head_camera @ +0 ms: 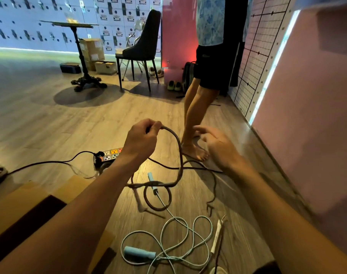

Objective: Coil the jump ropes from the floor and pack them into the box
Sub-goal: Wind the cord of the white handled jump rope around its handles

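My left hand (141,141) is raised over the floor, pinching a dark brown jump rope (180,155). The rope arcs down from my fingers and ends in a loose loop (158,198) above the wooden floor. My right hand (218,147) hovers to the right of the rope, fingers spread, holding nothing; it is blurred. A light blue jump rope (168,246) lies tangled on the floor below, with one blue handle (139,252) near me and another (152,181) by the brown loop. A white-handled rope (217,237) lies at the right. An open cardboard box (30,206) sits at the lower left.
A power strip (109,155) with a black cable lies on the floor behind my left wrist. A person stands barefoot (195,151) just beyond my hands. Farther back are a pedestal table (83,56), a dark chair (141,50), boxes and shoes. A pink wall runs along the right.
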`<move>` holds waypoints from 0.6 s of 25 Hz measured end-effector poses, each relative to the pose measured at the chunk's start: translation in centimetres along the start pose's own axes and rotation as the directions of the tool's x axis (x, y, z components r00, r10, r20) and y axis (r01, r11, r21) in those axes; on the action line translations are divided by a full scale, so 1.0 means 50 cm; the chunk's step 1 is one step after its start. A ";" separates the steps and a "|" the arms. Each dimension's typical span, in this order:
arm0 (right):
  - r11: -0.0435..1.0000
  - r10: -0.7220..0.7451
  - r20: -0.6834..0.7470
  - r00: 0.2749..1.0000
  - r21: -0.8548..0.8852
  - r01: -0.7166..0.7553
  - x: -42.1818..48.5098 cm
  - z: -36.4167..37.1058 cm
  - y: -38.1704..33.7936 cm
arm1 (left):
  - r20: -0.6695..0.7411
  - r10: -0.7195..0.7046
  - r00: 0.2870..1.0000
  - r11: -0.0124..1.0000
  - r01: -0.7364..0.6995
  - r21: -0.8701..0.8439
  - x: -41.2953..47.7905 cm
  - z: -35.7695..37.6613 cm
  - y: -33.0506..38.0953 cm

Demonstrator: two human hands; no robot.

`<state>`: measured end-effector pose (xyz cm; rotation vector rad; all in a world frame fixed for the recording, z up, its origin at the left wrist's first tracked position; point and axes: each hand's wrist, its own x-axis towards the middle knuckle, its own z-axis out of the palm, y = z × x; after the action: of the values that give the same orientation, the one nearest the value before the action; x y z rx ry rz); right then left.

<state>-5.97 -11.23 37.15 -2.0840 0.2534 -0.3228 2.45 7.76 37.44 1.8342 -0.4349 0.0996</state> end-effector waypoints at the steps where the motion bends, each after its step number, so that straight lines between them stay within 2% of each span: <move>1: 0.997 -0.026 0.132 0.991 0.069 0.017 -0.004 0.022 -0.012 | 0.004 -0.012 1.000 0.999 0.012 -0.044 0.000 0.003 0.003; 3: 0.998 -0.046 0.358 0.932 0.062 0.025 -0.018 0.054 -0.027 | 0.015 -0.070 0.997 0.981 0.072 -0.181 0.001 -0.002 0.009; 5: 0.988 -0.098 0.435 0.895 0.150 0.035 -0.028 0.070 -0.032 | 0.031 -0.122 0.992 0.968 0.125 -0.217 0.000 -0.013 0.007; 8: 0.918 -0.162 0.422 0.892 0.397 -0.021 -0.028 0.067 -0.049 | 0.033 -0.156 0.987 0.984 0.158 -0.084 0.004 -0.033 0.002; 10: 0.916 -0.119 0.386 0.915 0.399 -0.049 -0.020 0.064 -0.048 | 0.087 -0.137 0.987 0.990 0.140 -0.025 0.004 -0.043 0.008; 11: 0.922 -0.079 0.367 0.927 0.379 -0.071 -0.017 0.068 -0.046 | 0.161 -0.106 0.981 0.993 0.114 -0.042 -0.002 -0.042 0.016; 13: 0.914 0.000 0.359 0.933 0.379 -0.146 -0.018 0.078 -0.046 | 0.319 0.007 0.948 1.000 0.003 -0.029 -0.022 -0.031 0.032; 15: 0.826 0.099 0.341 0.935 0.496 -0.269 -0.011 0.076 -0.049 | 0.361 0.129 0.924 0.987 -0.155 0.046 -0.028 -0.024 0.035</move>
<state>-5.13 -6.76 37.35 -1.5048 0.1563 0.0514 0.72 8.81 39.02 1.8958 -0.8305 -0.1239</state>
